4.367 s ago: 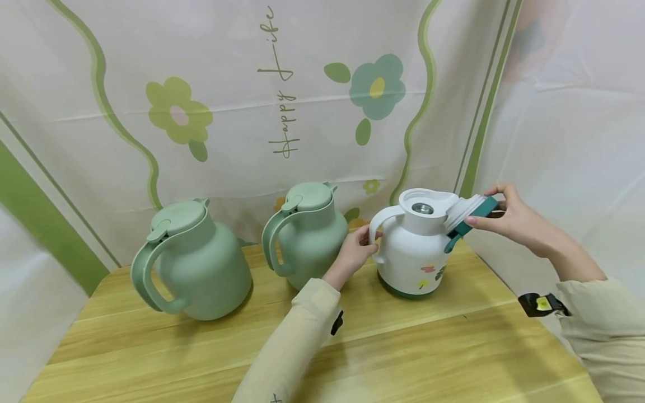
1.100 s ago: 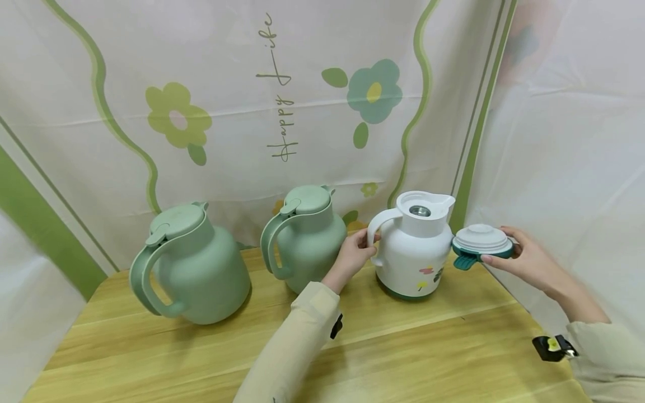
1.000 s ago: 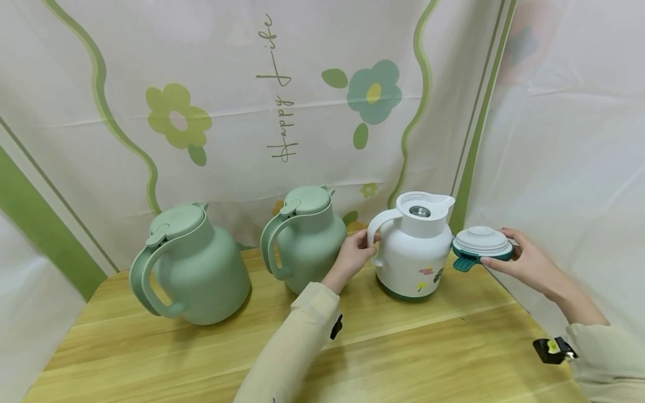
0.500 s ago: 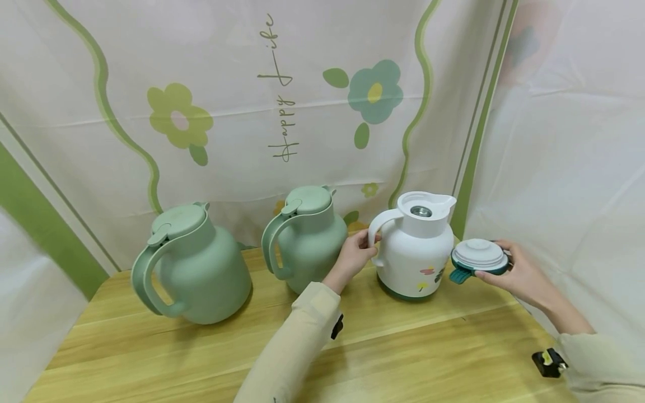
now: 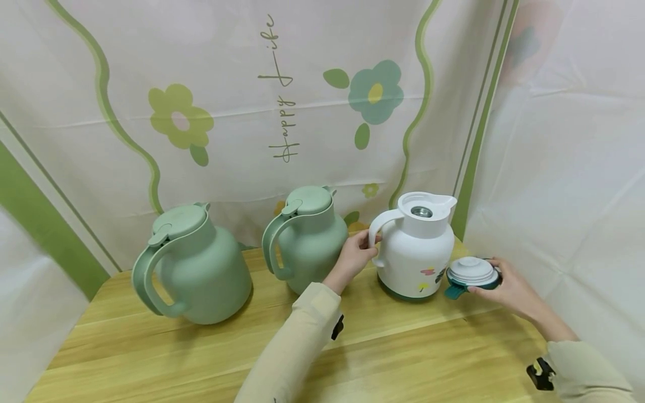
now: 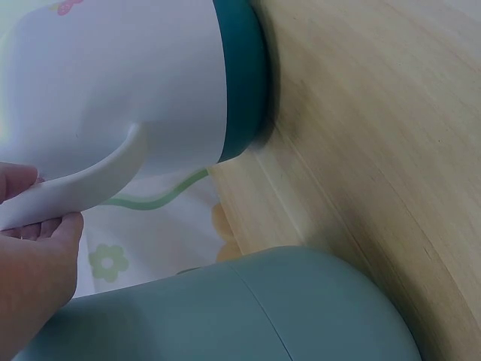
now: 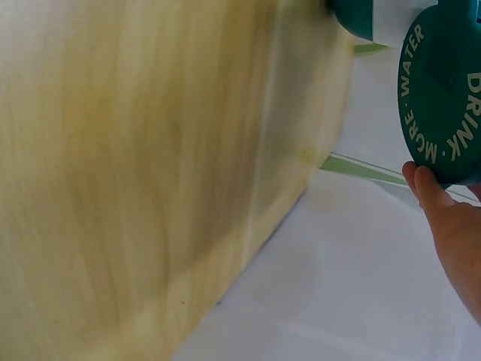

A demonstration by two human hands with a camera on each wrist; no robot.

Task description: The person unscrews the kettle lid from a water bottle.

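Note:
A white thermos jug (image 5: 415, 252) with a green base stands upright at the right of the table, its top uncovered and the steel mouth (image 5: 421, 212) showing. My left hand (image 5: 355, 257) grips its handle (image 6: 105, 177), with the thumb on one side and fingers on the other. To the right of the jug, my right hand (image 5: 514, 288) pinches the jug's lid (image 5: 472, 272) by its edge. The lid is upside down, white stopper side up. Its green top (image 7: 443, 98), lettered "DRINK MORE WATER", faces down over the table in the right wrist view.
Two light green jugs with lids on stand to the left: one green jug (image 5: 312, 240) close beside my left hand, another green jug (image 5: 201, 268) farther left. The wooden table (image 5: 393, 358) ends near my right forearm. A flowered curtain (image 5: 227, 67) hangs behind.
The right hand has lifted the lid off the jug's mouth, turned it stopper side up and lowered it toward the table on the right. The left hand stays on the handle.

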